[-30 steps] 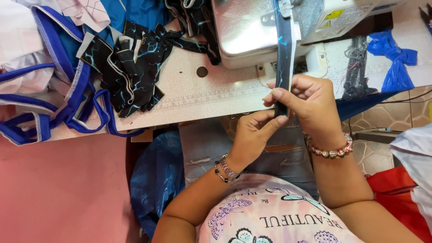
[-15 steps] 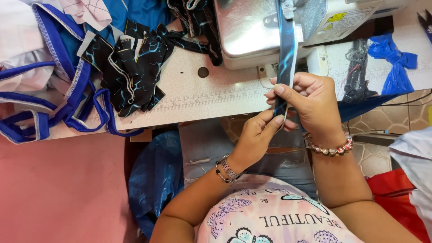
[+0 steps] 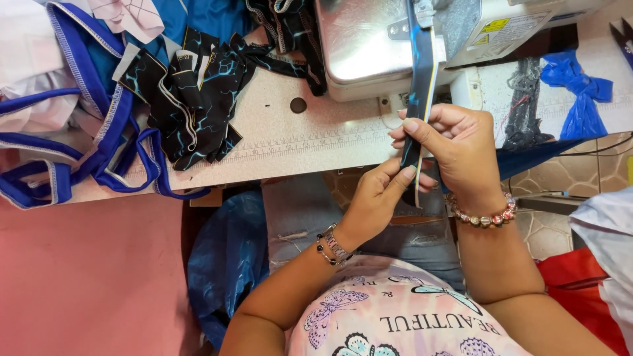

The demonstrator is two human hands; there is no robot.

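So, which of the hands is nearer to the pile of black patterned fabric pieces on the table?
Left. The left hand pinches the dark strip, on the side toward the pile; the right hand lies beyond it.

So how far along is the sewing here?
Done: black patterned pieces lie piled on the table. In hand: left hand and right hand pinch a dark strip running under the sewing machine. Left: can't tell.

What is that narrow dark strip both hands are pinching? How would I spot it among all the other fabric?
Start at the grey sewing machine at the top of the table. A narrow dark strip runs from it down to the right hand and left hand, which pinch it. Unlike the heaped black patterned pieces, it is single, taut and straight.
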